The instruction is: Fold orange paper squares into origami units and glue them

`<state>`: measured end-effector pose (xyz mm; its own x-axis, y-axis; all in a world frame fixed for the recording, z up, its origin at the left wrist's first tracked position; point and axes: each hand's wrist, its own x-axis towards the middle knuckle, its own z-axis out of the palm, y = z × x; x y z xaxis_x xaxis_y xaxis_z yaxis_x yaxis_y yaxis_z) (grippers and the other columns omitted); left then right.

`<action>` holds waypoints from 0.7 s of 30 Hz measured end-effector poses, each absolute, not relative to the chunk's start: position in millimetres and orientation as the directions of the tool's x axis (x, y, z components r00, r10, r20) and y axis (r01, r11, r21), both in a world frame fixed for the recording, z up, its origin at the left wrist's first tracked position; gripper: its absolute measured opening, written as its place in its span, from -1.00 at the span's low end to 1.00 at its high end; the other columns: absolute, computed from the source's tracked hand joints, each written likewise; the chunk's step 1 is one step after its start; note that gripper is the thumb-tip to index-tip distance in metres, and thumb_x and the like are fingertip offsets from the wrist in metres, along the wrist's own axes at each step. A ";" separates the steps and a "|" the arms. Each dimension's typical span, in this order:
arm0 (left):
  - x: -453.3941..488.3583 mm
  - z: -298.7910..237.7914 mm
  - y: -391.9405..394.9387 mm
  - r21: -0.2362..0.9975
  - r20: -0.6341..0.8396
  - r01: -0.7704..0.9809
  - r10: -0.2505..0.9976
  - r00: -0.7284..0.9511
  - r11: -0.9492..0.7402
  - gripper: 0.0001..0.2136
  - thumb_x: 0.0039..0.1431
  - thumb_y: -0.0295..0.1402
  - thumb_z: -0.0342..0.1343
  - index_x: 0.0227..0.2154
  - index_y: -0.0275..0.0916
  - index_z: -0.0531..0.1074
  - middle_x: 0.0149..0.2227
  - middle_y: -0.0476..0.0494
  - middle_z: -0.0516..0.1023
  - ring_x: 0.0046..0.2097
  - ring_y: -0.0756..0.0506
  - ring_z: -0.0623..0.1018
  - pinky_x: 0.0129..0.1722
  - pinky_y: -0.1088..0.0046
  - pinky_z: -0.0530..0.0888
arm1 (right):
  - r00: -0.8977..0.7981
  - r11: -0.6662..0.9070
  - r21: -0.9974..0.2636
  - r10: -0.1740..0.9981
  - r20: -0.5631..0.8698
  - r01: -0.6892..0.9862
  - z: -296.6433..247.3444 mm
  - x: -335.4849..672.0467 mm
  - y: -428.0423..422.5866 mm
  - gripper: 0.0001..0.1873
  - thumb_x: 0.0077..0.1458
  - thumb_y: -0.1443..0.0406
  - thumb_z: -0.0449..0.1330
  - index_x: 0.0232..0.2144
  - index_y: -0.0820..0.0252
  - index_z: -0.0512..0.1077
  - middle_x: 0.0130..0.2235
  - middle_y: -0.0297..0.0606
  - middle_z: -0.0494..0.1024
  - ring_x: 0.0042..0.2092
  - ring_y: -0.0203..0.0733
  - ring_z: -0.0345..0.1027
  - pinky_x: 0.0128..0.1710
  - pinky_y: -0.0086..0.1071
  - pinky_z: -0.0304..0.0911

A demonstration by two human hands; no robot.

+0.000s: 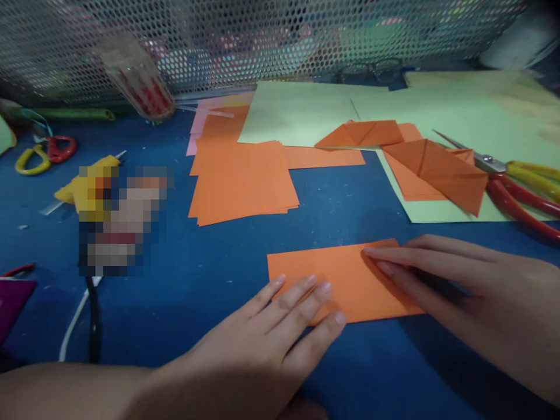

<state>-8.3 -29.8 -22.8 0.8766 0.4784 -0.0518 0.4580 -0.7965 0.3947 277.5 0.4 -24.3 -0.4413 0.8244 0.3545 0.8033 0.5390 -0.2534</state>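
A folded rectangle of orange paper [345,268] lies on the blue table in front of me. My left hand [284,326] rests flat on its lower left part, fingers spread. At the paper's right end, my right hand [464,286] has thumb and index finger closed on the top right corner. That corner looks turned over, and the fingers partly hide it. Beyond the hands sits a stack of orange paper sheets [245,181]. Two folded orange pieces, one at the back [376,134] and one nearer [437,166], lie at the right on pale green paper.
Red-and-yellow scissors [520,175] lie on the green paper [310,111]. Another pair [48,153] is at far left. A yellow glue gun [94,181], partly pixelated, has a cord running forward. A clear jar [140,81] leans by the perforated metal screen [245,46] behind.
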 end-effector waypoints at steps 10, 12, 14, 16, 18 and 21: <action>-11.1 -32.1 -32.0 0.242 0.010 0.471 0.487 0.873 -0.849 -0.37 0.53 0.00 -0.23 0.43 -0.37 0.05 0.48 -0.34 0.05 0.50 -0.27 0.08 0.41 0.12 0.22 | -0.493 0.536 -0.045 0.804 0.334 0.843 -33.6 285.0 -5.1 -0.66 0.47 0.21 -0.03 -0.08 0.03 0.56 -0.19 -0.31 0.63 -0.31 -0.26 0.54 -0.42 -0.44 0.37; -11.3 -33.7 -32.6 0.220 0.021 0.469 0.485 0.874 -0.855 -0.38 0.53 -0.01 -0.26 0.43 -0.36 0.07 0.48 -0.33 0.08 0.50 -0.26 0.10 0.40 0.14 0.24 | -0.507 0.540 -0.021 0.802 0.316 0.842 -33.7 285.1 -7.0 -0.64 0.48 0.22 -0.06 -0.05 0.07 0.55 -0.19 -0.28 0.61 -0.32 -0.25 0.53 -0.39 -0.44 0.40; -11.6 -35.3 -32.9 0.198 0.029 0.471 0.486 0.874 -0.860 -0.38 0.53 -0.01 -0.25 0.43 -0.37 0.07 0.47 -0.34 0.09 0.49 -0.26 0.12 0.39 0.16 0.26 | -0.535 0.562 -0.008 0.793 0.292 0.827 -33.0 285.1 -9.1 -0.58 0.49 0.24 -0.13 -0.02 0.13 0.53 -0.19 -0.22 0.60 -0.29 -0.22 0.54 -0.38 -0.42 0.41; -11.7 -35.7 -32.6 0.174 0.039 0.472 0.485 0.874 -0.864 -0.37 0.53 -0.01 -0.24 0.43 -0.37 0.06 0.47 -0.34 0.10 0.49 -0.26 0.13 0.39 0.17 0.26 | -0.545 0.569 0.000 0.788 0.285 0.822 -32.2 285.6 -11.1 -0.55 0.49 0.27 -0.18 -0.01 0.16 0.51 -0.22 -0.20 0.60 -0.31 -0.19 0.54 -0.44 -0.40 0.40; -11.0 -33.4 -31.9 0.151 0.038 0.472 0.482 0.875 -0.869 -0.38 0.53 -0.01 -0.25 0.43 -0.36 0.07 0.47 -0.34 0.10 0.48 -0.25 0.14 0.39 0.17 0.25 | -0.551 0.567 0.020 0.790 0.268 0.824 -32.1 286.8 -13.3 -0.56 0.47 0.31 -0.19 0.04 0.18 0.47 -0.28 -0.21 0.58 -0.37 -0.18 0.51 -0.51 -0.39 0.36; -8.7 -26.1 -31.5 0.118 -0.013 0.484 0.486 0.874 -0.867 -0.41 0.54 -0.01 -0.26 0.42 -0.30 0.10 0.47 -0.28 0.12 0.48 -0.23 0.16 0.41 0.19 0.21 | -0.571 0.571 0.074 0.785 0.240 0.817 -33.4 289.0 -16.1 -0.59 0.43 0.37 -0.17 0.13 0.20 0.38 -0.29 -0.22 0.56 -0.39 -0.18 0.49 -0.56 -0.39 0.33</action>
